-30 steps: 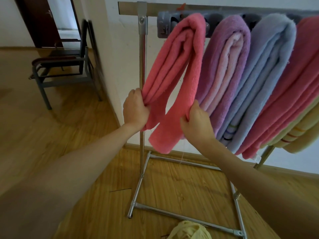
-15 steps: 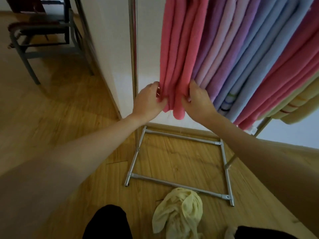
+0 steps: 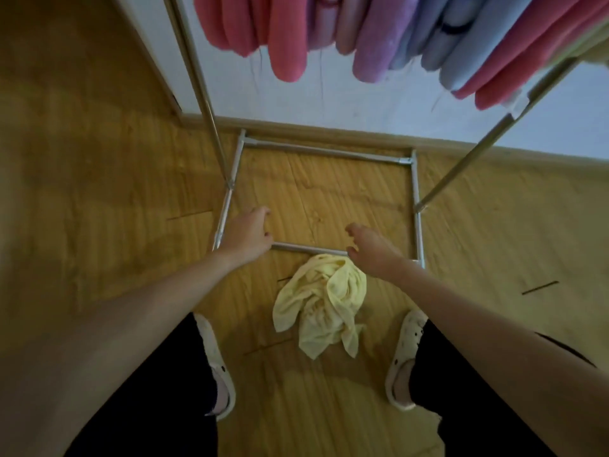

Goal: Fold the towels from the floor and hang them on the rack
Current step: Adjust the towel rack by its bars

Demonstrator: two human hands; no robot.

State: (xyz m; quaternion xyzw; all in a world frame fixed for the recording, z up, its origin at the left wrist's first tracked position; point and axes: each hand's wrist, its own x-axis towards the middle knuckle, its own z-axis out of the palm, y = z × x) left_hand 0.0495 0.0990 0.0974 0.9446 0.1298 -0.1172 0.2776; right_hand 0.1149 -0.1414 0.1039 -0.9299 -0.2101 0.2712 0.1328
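Reaching down for the crumpled yellow towel (image 3: 324, 303) on the floor, both hands empty.

Towel lies bunched on the wood floor (image 3: 99, 192) between the person's two shoes, its top edge touching the front bar of the rack base (image 3: 309, 249). Right hand (image 3: 370, 250) hovers just above the towel's upper right corner, fingers loosely curled, gripping nothing. Left hand (image 3: 248, 234) sits near but left of it, over the bar, fingers relaxed, nothing held. Likely both arms are extended to gather it by two points for folding. Overhead, pink towel (image 3: 285, 37), purple towel (image 3: 379, 44) and blue towel (image 3: 468, 47) already hang folded, so this looks like the last one visible.
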